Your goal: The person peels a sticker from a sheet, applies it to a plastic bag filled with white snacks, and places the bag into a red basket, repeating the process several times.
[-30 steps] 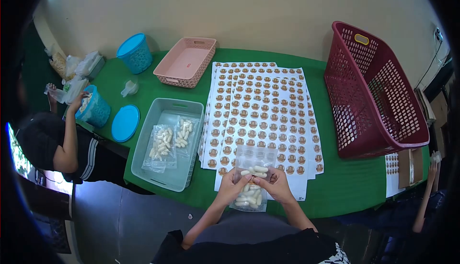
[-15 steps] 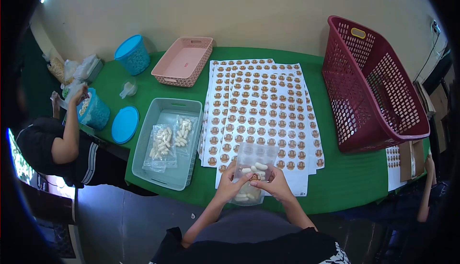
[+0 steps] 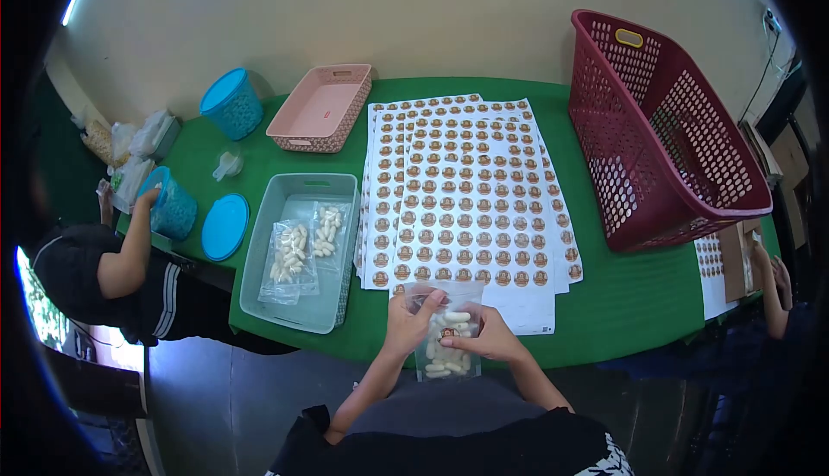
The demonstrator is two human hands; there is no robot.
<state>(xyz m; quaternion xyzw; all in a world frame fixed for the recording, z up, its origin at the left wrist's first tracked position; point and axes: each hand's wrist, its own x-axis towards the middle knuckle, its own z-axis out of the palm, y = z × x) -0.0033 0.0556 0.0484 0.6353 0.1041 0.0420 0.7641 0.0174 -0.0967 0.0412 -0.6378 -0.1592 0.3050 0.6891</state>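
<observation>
A clear plastic pouch (image 3: pixel 445 365) of pale, finger-shaped pieces hangs upright between my hands at the table's front edge. My left hand (image 3: pixel 409 324) grips its upper left side, thumb near the top. On the right side, my right hand (image 3: pixel 492 338) pinches the pouch, its thumb by a small round brown sticker (image 3: pixel 448 334) on the front. Just beyond lie overlapping sheets of round brown stickers (image 3: pixel 466 208). To the left, a grey-green tray (image 3: pixel 345 184) holds two filled clear pouches (image 3: pixel 292 256).
A pink basket (image 3: pixel 324 109) and a lidded blue tub (image 3: pixel 231 105) stand at the back. A blue lid (image 3: pixel 226 227) lies left of the tray. At far left a co-worker's hand reaches into an open blue tub (image 3: pixel 175 210). A tall maroon basket (image 3: pixel 639 144) stands right; another person's hands (image 3: pixel 771 273) show beyond it.
The pouch has become more upright, and its pieces now sit bunched lower. My left hand has shifted up its side. The co-worker's hand at left has lowered into the blue tub.
</observation>
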